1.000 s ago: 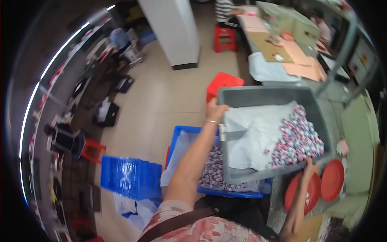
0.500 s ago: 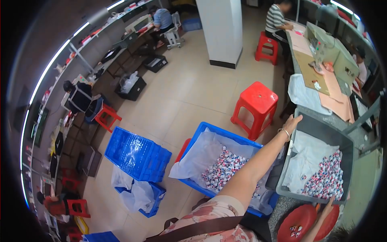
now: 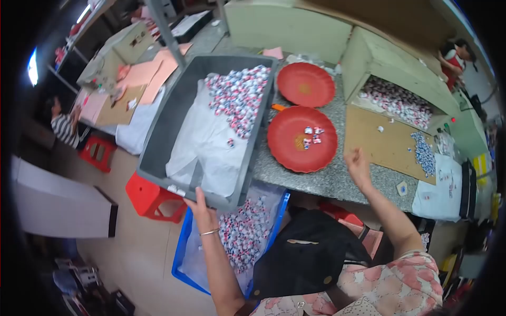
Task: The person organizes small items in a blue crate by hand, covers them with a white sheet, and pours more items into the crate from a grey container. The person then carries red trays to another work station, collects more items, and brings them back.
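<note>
A grey plastic bin (image 3: 158,142) overhangs the near edge of the counter, tilted in my view. White sheeting (image 3: 211,163) lines it, with a heap of small white, red and blue pieces (image 3: 240,97) at its far end. My left hand (image 3: 203,213), wearing a bracelet, grips the bin's near rim. My right hand (image 3: 358,167) is raised beside the near red plate (image 3: 284,131), apart from the bin. Its fingers are curled closed, and I cannot see what is in them. Several of the pieces (image 3: 315,135) lie on that plate.
Another red plate (image 3: 300,79) stands behind. To the right are a cardboard sheet (image 3: 369,131), a pale green box (image 3: 363,58) full of pieces and a pile of blue bits (image 3: 423,154). Below sit a lined blue crate (image 3: 182,258) and a red stool (image 3: 145,195). People sit farther off.
My view has swung right toward the counter. My right hand has left the bin's rim and moved over near the red plate. The left hand still holds the bin.
</note>
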{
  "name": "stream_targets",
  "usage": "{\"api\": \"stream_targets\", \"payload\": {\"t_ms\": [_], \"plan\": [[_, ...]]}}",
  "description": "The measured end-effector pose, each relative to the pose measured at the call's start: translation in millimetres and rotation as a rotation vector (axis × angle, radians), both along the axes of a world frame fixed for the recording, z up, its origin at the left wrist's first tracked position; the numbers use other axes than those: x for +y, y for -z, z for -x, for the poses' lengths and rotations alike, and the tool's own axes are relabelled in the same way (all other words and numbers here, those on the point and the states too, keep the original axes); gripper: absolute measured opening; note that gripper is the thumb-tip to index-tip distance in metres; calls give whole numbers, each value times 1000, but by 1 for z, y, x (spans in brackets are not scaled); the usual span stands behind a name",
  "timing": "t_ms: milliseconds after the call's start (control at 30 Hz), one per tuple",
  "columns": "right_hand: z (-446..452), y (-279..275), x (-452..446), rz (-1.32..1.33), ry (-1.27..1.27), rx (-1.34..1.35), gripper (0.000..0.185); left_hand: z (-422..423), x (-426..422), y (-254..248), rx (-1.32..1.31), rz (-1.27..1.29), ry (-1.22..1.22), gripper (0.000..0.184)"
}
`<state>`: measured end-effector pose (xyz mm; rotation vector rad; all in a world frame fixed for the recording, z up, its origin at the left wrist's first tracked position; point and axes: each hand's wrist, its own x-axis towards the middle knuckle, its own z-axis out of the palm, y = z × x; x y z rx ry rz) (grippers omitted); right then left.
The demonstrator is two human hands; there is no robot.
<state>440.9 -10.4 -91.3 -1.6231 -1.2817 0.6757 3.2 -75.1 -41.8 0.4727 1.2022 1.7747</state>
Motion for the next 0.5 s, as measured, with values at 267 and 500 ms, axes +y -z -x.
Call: {"api": "stream_targets", "payload": {"t_ms": [267, 500], "plan": [[-7, 46, -7, 375, 60, 106, 71, 5, -18, 11, -52, 118, 9, 66], [-25, 21, 72, 444, -54, 123, 79, -133, -57, 18, 704, 337, 312, 9]]}}
